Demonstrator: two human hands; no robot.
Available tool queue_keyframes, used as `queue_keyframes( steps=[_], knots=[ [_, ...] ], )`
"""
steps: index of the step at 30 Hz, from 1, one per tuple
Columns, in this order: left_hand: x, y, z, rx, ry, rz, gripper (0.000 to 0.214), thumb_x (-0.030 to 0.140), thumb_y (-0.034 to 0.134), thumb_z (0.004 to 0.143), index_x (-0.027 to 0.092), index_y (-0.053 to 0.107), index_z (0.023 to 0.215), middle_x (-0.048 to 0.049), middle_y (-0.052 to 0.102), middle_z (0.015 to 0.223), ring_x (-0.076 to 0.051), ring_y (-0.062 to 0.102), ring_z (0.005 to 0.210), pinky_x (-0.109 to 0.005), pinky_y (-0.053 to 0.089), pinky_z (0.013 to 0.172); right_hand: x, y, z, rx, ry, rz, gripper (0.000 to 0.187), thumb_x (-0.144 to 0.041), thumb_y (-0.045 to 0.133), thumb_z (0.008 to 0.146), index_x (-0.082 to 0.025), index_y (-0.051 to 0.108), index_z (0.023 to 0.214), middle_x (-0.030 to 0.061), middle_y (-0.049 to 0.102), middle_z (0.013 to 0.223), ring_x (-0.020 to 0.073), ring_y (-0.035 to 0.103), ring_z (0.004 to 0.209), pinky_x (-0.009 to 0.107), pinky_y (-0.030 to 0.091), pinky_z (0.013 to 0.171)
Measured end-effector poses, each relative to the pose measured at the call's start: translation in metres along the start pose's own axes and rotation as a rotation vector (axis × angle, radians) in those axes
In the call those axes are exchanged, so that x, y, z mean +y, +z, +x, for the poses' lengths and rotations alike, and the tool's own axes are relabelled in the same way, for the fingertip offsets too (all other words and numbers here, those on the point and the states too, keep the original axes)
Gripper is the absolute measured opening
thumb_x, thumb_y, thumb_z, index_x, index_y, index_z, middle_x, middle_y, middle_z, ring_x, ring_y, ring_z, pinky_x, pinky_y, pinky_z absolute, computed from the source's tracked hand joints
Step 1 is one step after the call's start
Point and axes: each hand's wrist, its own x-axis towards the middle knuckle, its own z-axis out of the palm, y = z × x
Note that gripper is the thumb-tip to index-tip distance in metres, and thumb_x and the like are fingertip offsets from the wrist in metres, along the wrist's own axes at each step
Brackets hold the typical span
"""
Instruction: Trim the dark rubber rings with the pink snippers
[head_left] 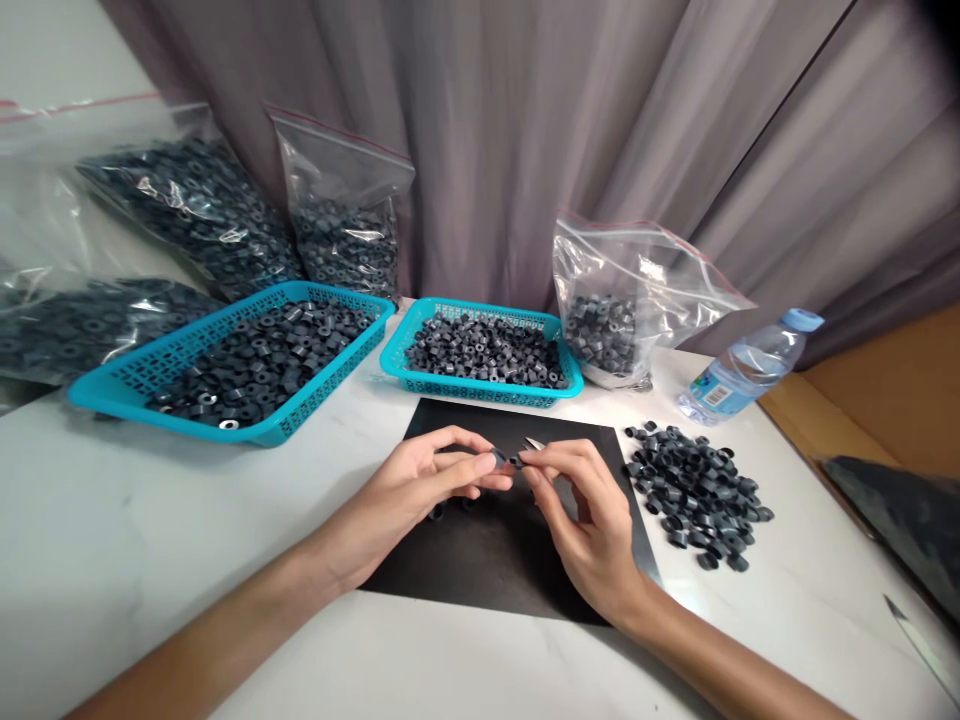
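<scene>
My left hand (442, 468) pinches a small dark grey ring-shaped piece (499, 457) between thumb and forefinger. Close against it, the thumb and forefinger of my right hand (581, 500) are pinched on a small black piece (516, 462). Both hands meet above a black mat (495, 560). Behind the right fingertips shows a pointed metal tip (534, 443); whether it is held or lies on the mat I cannot tell. A few dark pieces (436, 511) lie on the mat under my left hand, partly hidden.
Two blue baskets (292, 415) (480, 385) hold many dark cylindrical pieces. Right of the mat lies a pile of dark rings (697, 495). Zip bags of pieces (345, 240) (600, 330) stand behind. A water bottle (750, 370), a cardboard box (892, 390) and a blade-like object (919, 640) are at right.
</scene>
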Motion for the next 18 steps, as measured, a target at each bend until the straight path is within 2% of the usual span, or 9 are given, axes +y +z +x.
queue_keyframes(
  steps=[5,11,18],
  knots=[
    [-0.0016,0.0002,0.0022,-0.014,0.014,0.040,0.025,0.039,0.068,0.087,0.021,0.063,0.104,-0.0054,0.080,0.098,-0.019,0.069,0.101,-0.027,0.042,0.083,0.0011,0.0002,-0.0010,0.008,0.025,0.003,0.025,-0.009,0.058,0.093,-0.024,0.064,0.112,0.0041,0.059,0.097,0.0154,0.061,0.085,0.031,0.050,0.071],
    [-0.0048,-0.0008,0.0041,-0.004,0.032,0.066,0.025,0.037,0.070,0.085,0.020,0.066,0.103,-0.0042,0.079,0.094,-0.018,0.069,0.097,-0.026,0.042,0.080,-0.0003,0.0004,0.0009,-0.005,-0.013,-0.017,0.025,-0.007,0.057,0.093,-0.023,0.065,0.111,0.0041,0.059,0.095,0.0160,0.061,0.085,0.032,0.051,0.075],
    [-0.0066,-0.0021,0.0054,0.014,0.063,0.060,0.025,0.038,0.073,0.082,0.022,0.068,0.100,-0.0016,0.076,0.093,-0.017,0.068,0.094,-0.026,0.043,0.081,-0.0029,0.0001,0.0023,-0.081,-0.015,0.011,0.022,-0.008,0.057,0.093,-0.021,0.066,0.109,0.0041,0.057,0.091,0.0158,0.059,0.082,0.032,0.050,0.074]
  ],
)
